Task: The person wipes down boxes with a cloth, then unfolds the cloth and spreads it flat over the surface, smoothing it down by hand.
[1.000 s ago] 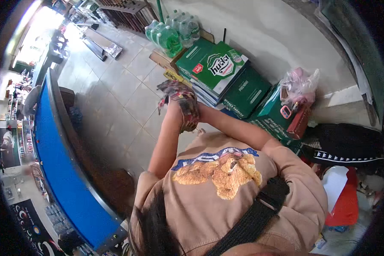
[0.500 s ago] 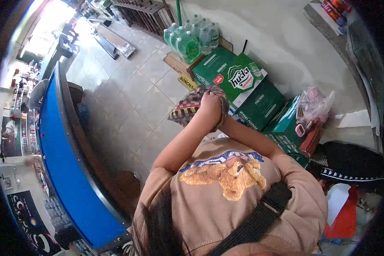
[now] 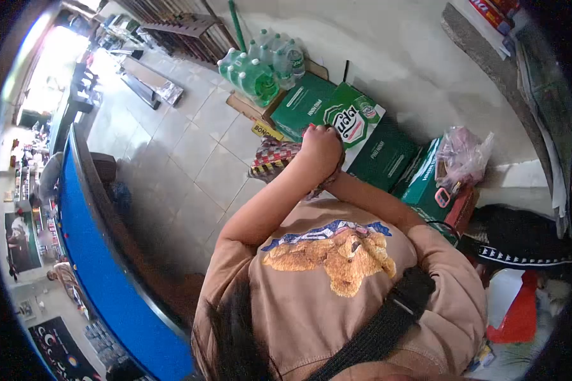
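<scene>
My left hand (image 3: 322,151) is closed in a fist over a checkered cloth (image 3: 274,157) patterned in red, black, white and yellow. Part of the cloth sticks out to the left of the fist, and a bit shows beneath it. My right forearm (image 3: 375,198) comes in from the right and ends behind the left hand and the cloth. Its fingers are hidden, so their grip cannot be made out. Both hands are in front of my chest, close to a green Huda carton (image 3: 356,120) beyond them.
Packs of green and clear bottles (image 3: 264,79) stand behind the cartons. A plastic bag (image 3: 461,155) lies on another green carton (image 3: 419,174) at right. On the left runs a blue pool table (image 3: 102,254) with a dark rim. Tiled floor (image 3: 190,146) lies between.
The view has shifted slightly, with the bottles and cartons now further left. Less of the cloth shows beside my left fist, which stays closed on it.
</scene>
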`<state>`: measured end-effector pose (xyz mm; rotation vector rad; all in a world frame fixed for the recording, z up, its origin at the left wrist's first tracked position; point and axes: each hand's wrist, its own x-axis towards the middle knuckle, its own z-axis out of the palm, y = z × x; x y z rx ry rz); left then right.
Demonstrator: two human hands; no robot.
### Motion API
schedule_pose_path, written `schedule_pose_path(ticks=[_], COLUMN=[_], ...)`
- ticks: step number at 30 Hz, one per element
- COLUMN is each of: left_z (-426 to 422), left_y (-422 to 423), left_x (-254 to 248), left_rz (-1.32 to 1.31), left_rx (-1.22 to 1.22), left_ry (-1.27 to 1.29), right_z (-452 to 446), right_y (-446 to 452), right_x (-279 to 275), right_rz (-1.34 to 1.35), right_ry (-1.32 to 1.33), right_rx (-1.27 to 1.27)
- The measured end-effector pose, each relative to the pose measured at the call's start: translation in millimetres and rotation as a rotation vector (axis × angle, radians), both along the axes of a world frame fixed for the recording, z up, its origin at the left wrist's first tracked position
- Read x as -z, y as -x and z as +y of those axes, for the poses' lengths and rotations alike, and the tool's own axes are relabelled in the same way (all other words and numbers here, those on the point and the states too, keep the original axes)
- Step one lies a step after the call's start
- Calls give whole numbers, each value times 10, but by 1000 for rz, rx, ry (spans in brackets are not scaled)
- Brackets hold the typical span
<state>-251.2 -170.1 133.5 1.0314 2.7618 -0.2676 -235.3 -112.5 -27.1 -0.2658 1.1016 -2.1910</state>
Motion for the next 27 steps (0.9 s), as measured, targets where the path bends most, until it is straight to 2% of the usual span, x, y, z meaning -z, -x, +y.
schedule_pose_path(ticks=[4, 6, 7, 10, 12, 13, 14, 15, 17, 18, 19, 20, 23, 25, 26, 27], left_z=[224, 180, 126, -155, -488, -682, -851, -1107, -1432, -1582, -1757, -1906, -1935, -1843, -1766, -1667], left_y=[334, 524, 638, 1084, 1398, 1551, 1675, 1923, 2118, 2267, 2389, 2484, 2689, 2765, 2767, 2767], left_x=[22, 5, 33, 123, 255, 448, 677, 1314, 1421, 1634, 1975, 2239, 2518, 2680, 2770, 2968], left_rz=[-16, -146, -158, -523, -597, -630, -654, -737, -875, -895, -919, -942, -969, -975, -908, -833], left_rx=[108, 214, 239, 243, 35, -87, -246, -285, -708, -705, -680, -654, -522, -456, -234, -89], left_ry=[-187, -437, -436, -850, -942, -962, -1089, -1280, -1168, -1156, -1062, -964, -787, -695, -743, -748], right_z=[449, 537, 542, 468, 412, 402, 421, 458, 608, 672, 711, 746, 867, 886, 838, 791], right_y=[-68, -32, 30, 414, 752, 905, 1003, 1078, 1127, 1121, 1141, 1164, 1122, 1077, 1118, 1159], right_x=[31, 53, 78, 181, 272, 279, 287, 267, 259, 251, 110, -43, 712, 1045, 1081, 1119], right_rz=[-33, -55, -59, -60, -32, -16, 1, 18, 98, 154, 291, 328, 294, 386, 470, 599], right_ry=[14, 37, 49, 73, 73, 67, 55, 46, -63, -272, -1149, -2003, -2105, -2272, -2726, -3400], right_rx=[91, 145, 180, 316, 430, 486, 546, 607, 736, 791, 722, 445, 857, 895, 499, -193])
